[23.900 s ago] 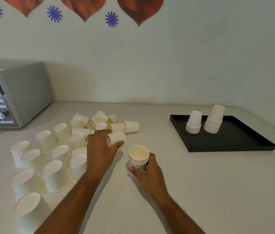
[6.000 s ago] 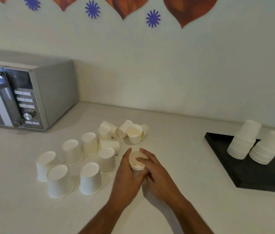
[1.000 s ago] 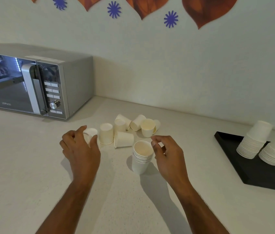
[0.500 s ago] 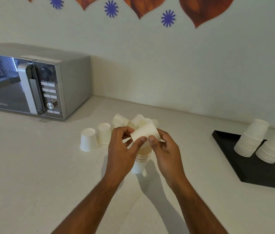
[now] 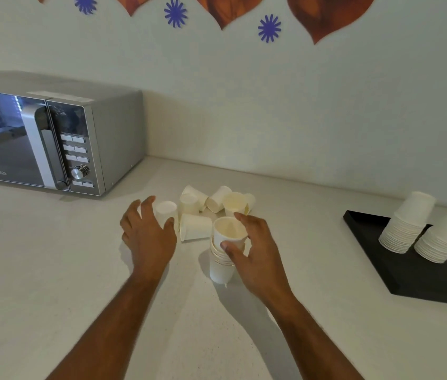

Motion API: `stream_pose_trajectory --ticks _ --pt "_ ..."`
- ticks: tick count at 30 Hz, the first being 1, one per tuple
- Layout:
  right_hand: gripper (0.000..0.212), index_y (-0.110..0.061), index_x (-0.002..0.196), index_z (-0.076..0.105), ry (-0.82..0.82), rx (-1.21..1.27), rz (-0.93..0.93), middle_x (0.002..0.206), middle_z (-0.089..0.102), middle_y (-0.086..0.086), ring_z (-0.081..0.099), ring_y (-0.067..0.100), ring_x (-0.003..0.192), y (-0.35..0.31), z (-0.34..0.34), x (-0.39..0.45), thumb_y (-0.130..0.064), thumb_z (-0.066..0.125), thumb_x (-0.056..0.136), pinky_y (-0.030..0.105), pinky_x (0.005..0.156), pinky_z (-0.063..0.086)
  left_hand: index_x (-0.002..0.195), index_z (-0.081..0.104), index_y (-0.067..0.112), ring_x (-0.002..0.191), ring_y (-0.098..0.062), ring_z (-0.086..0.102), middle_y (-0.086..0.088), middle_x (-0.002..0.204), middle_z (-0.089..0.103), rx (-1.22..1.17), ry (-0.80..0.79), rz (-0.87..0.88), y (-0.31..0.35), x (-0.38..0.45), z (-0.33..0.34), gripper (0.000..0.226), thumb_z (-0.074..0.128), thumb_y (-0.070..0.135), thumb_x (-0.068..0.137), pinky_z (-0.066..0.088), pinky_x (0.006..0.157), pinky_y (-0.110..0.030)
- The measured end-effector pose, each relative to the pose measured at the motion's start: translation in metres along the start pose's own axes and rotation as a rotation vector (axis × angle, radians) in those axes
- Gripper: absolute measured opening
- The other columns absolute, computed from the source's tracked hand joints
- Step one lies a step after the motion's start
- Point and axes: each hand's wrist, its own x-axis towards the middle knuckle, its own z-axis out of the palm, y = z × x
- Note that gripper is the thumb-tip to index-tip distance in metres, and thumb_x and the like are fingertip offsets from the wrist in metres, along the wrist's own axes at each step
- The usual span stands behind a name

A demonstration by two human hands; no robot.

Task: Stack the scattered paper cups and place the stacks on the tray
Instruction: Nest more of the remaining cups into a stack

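A pale counter (image 5: pixel 52 283) runs along a plain wall (image 5: pixel 271 105) decorated near the top with orange leaf shapes (image 5: pixel 326 12) and blue paper flowers (image 5: pixel 269 28). A silver microwave (image 5: pixel 52 141) stands on the counter at the far left against the wall. A black tray (image 5: pixel 408 278) lies on the counter at the right edge, and two tall stacks of upside-down white paper cups sit on it side by side, one stack (image 5: pixel 407 222) to the left and the other (image 5: pixel 444 237) just beside it on the right.

Two bare forearms reach in from the bottom. The left hand (image 5: pixel 148 234) has its fingers spread and curved around an upside-down cup (image 5: pixel 166 212) on the counter, thumb on one side and fingers on the other, touching it. The right hand (image 5: pixel 255 253) holds an upright stack of cups (image 5: pixel 223 253) standing on the counter at centre, thumb on the near side and fingers curled round the far rim of the top cup.

Behind the hands, a small cluster of loose cups (image 5: pixel 216 201) lies scattered, some tipped on their sides and one with its mouth facing the viewer. One cup on its side (image 5: pixel 196 227) lies between the two hands, just beside the centre stack
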Motion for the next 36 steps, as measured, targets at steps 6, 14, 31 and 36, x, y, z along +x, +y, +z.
stream_pose_trajectory --ticks 6,14,31,36 --pt "0.102 -0.056 0.147 0.012 -0.133 0.121 0.138 0.146 0.028 -0.038 0.036 -0.009 0.129 0.009 0.016 -0.007 -0.053 0.082 0.072 0.023 0.107 0.035 0.156 0.024 0.024 0.145 -0.038 0.019 -0.013 0.162 0.019 0.311 -0.24 -0.044 -0.025 0.019 0.005 0.077 0.068 0.032 0.094 0.026 0.113 -0.059" --pt "0.113 -0.039 0.153 0.009 -0.183 0.256 0.285 0.154 0.032 -0.018 0.033 0.01 0.142 0.031 0.033 -0.018 -0.035 0.088 0.072 0.038 0.115 0.035 0.151 0.04 0.018 0.13 -0.036 0.035 -0.015 0.144 0.037 0.35 -0.199 0.052 -0.032 0.013 0.004 0.067 0.071 0.018 0.091 0.037 0.105 -0.054" --pt "0.083 -0.048 0.134 0.04 0.0 0.351 0.31 0.132 0.051 -0.032 0.052 -0.003 0.123 0.05 0.059 -0.023 -0.066 0.078 0.062 0.014 0.097 0.044 0.128 0.038 0.042 0.1 0.005 0.063 0.021 0.119 0.05 -0.704 -0.326 0.003 0.059 -0.037 -0.004 0.053 0.067 0.048 0.085 0.053 0.067 -0.011" --pt "0.09 -0.047 0.131 0.043 0.001 0.355 0.309 0.128 0.054 -0.034 0.057 -0.003 0.117 0.048 0.059 -0.024 -0.088 0.064 0.055 0.009 0.09 0.046 0.149 0.011 0.06 0.127 -0.009 0.051 0.014 0.145 0.042 -0.644 -0.472 0.12 0.066 -0.051 0.015 0.068 0.049 0.062 0.093 0.048 0.097 -0.03"
